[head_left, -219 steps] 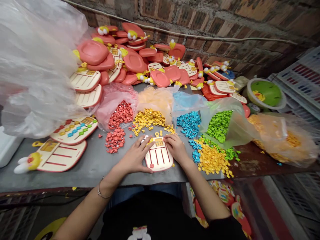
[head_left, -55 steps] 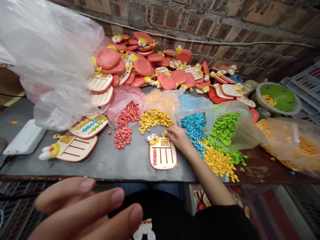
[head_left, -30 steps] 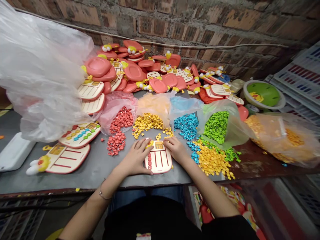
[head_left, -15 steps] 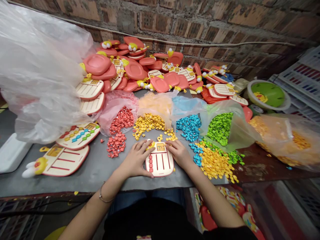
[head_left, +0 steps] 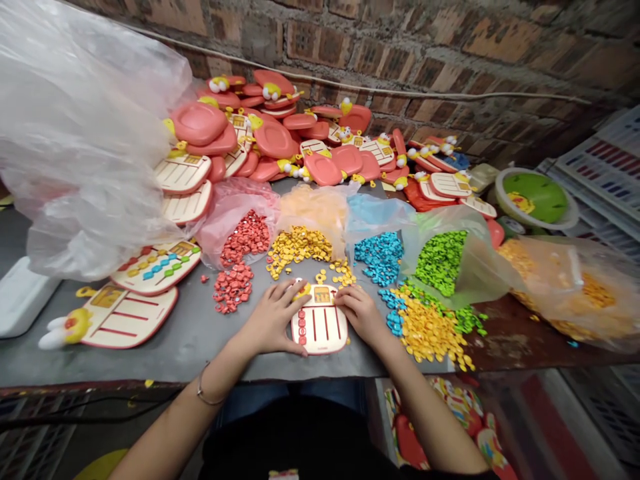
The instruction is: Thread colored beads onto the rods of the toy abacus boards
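A cream, red-edged toy board [head_left: 327, 333] lies on the grey table in front of me. Down its left slot runs a row of red beads [head_left: 302, 323]; the other upright slots look bare. My left hand [head_left: 273, 317] grips the board's left side, its thumb low and fingers over the yellow head at the top. At the upper right corner, my right hand [head_left: 363, 312] has its fingers bent and pressed together. A tiny red spot shows by those fingertips; what they pinch is too small to make out. Just beyond the board are loose yellow beads [head_left: 343, 272].
Bags spill red beads [head_left: 234, 287], blue beads [head_left: 379, 257] and green beads [head_left: 441, 263]. Yellow pieces [head_left: 433, 327] are heaped at right. Finished-looking bead boards [head_left: 157, 267] lie left, beside a large clear plastic bag [head_left: 90, 153]. Many red-backed boards [head_left: 275, 140] pile against the brick wall.
My right hand's fingers have drawn in slightly at the board's upper right corner, and a red spot now shows there. The left hand keeps its hold; the view has shifted a little.
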`<state>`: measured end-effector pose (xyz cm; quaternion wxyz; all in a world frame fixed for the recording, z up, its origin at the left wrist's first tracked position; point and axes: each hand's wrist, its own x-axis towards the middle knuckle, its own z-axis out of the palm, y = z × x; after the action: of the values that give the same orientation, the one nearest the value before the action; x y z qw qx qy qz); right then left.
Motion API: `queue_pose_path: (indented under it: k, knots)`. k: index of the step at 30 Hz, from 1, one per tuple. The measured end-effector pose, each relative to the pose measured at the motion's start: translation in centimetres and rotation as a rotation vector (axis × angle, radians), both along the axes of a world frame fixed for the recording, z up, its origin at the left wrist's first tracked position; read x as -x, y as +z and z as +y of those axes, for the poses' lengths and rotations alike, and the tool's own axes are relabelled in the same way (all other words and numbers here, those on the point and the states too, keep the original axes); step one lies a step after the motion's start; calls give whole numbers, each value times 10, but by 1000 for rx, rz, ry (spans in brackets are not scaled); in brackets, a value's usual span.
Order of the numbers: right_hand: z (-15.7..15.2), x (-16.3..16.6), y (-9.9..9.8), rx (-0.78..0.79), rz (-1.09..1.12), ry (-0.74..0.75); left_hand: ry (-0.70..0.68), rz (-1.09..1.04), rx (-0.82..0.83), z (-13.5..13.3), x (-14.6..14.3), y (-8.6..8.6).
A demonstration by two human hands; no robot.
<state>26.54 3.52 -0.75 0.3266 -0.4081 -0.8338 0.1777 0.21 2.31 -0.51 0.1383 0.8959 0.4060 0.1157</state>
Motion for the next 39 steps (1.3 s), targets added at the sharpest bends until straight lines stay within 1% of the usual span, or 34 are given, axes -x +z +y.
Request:
queue_pose_path:
  k: [3, 5, 7, 10, 12, 13, 14, 15, 18, 19, 21, 23, 26, 29, 32, 35, 39]
  knots:
    - [-6, 0, 1, 53, 33, 3, -3, -3, 16, -1, -1, -1]
    - [-7, 9, -1, 58, 58, -7, -11, -2, 23, -1, -1, -1]
    - [-6, 24, -1, 64, 73, 23, -10, -6, 24, -1, -1, -2]
    - [-8, 45, 1, 90, 69, 130, -9, -20, 25, -2, -1, -3]
    - [-11, 49, 5, 138, 65, 237, -11, -26, 27, -1, 0, -3]
    - [-12, 47, 7, 172, 78, 266, -13, -28, 28, -1, 0, -2]
    - [-14, 42, 9, 206, 108, 258, -15, -31, 29, -1, 0, -2]
    - [-14, 36, 11, 229, 152, 206, -17, -37, 29, -1, 0, -1]
    - [-11, 13, 12, 259, 298, -65, -17, -57, 32, -1, -1, 3]
    - [-9, 7, 11, 262, 328, -130, -14, -62, 30, -1, -1, 4]
    - [-4, -2, 10, 275, 340, -190, -12, -60, 18, -2, -1, 5]
    - [1, -4, 9, 267, 295, -197, -21, -48, 0, -3, -1, 5]
    - [6, 1, 9, 221, 185, -154, -44, -40, -16, -4, 0, 3]
    - [11, 9, 8, 183, 88, -138, -62, -48, -1, -4, 1, 1]
    - [16, 16, 5, 103, 7, -129, -70, -62, 28, -5, 1, 1]
    - [19, 17, 0, 37, 3, -86, -92, -78, 49, -8, -1, 4]
    - [16, 10, -4, 34, 46, -58, -158, -90, 69, -12, -4, 10]
